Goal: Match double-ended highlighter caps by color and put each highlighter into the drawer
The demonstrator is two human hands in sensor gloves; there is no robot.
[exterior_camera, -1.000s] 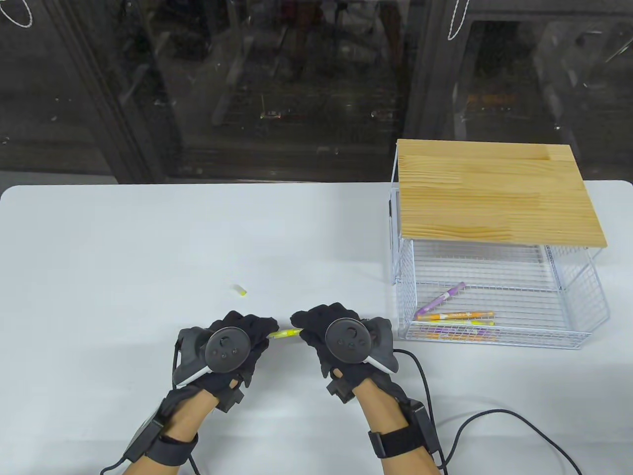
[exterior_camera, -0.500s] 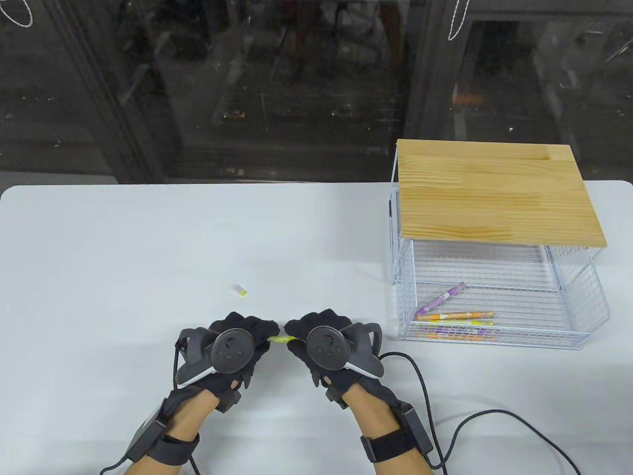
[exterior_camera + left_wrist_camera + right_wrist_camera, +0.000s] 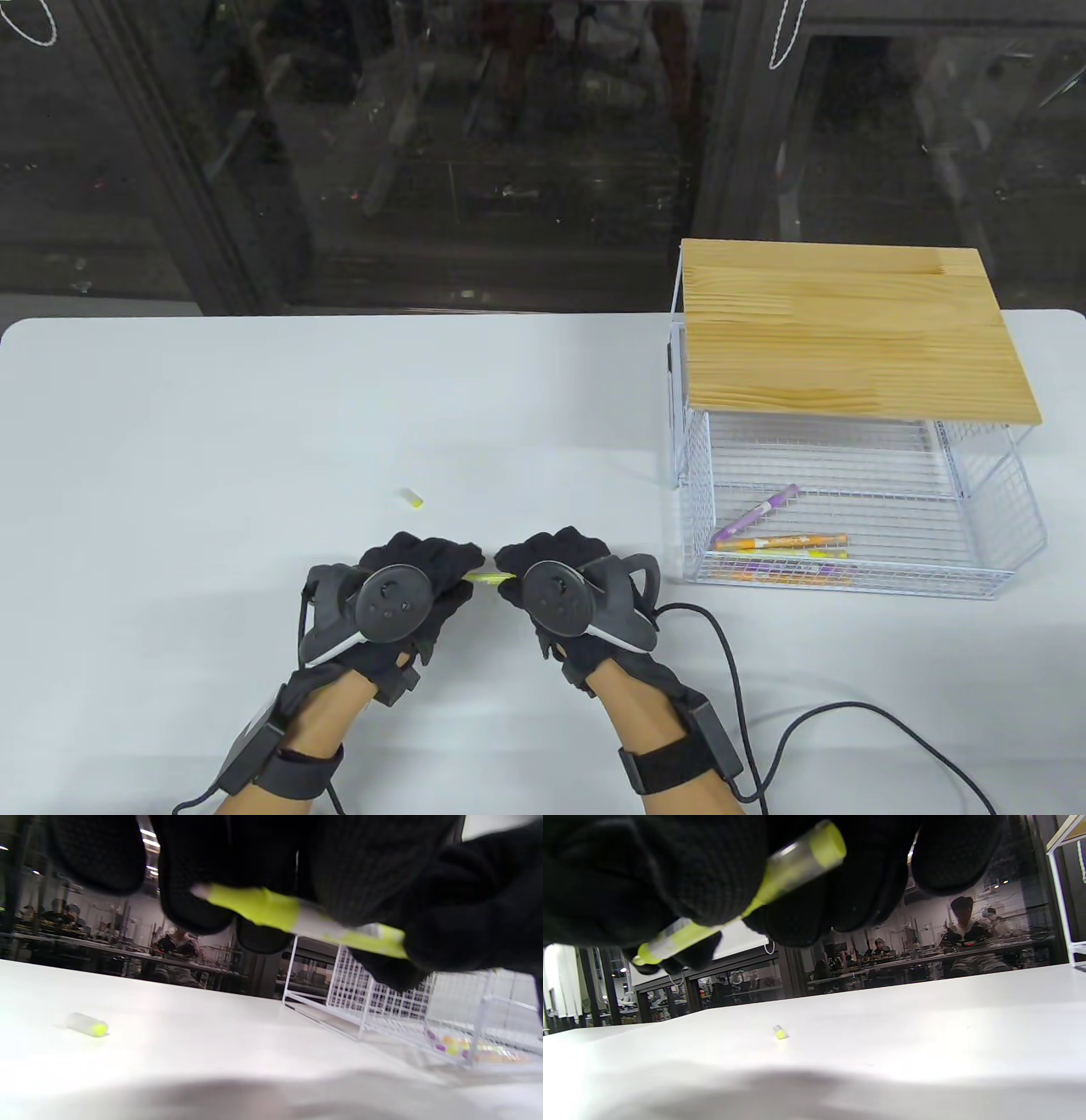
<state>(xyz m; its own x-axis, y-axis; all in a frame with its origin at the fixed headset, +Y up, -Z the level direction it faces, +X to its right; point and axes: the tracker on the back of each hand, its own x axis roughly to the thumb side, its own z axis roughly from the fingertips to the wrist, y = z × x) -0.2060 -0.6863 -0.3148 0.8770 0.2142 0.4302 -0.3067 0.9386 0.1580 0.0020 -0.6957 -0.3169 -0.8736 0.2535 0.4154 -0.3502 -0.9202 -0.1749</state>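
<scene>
Table view: the left hand (image 3: 407, 594) and right hand (image 3: 564, 586) meet low over the white table (image 3: 212, 407), each pinching one end of a yellow highlighter (image 3: 489, 579); only a short stretch of it shows between the gloves. A loose yellow cap (image 3: 412, 497) lies apart on the table, farther from the person. The wire drawer (image 3: 984, 584) stands pulled out under its wooden top (image 3: 848, 331) and holds several highlighters (image 3: 785, 541), purple, orange and yellow, so most of the task looks done; this marker and its loose cap are left.

Left wrist view: the fingers curl round the barrel, and the end beyond them is bare, uncapped.

Right wrist view: a clear cap with a yellow end (image 3: 806, 853) sits on the other end, apparently being pressed home, which is hidden from above.
</scene>
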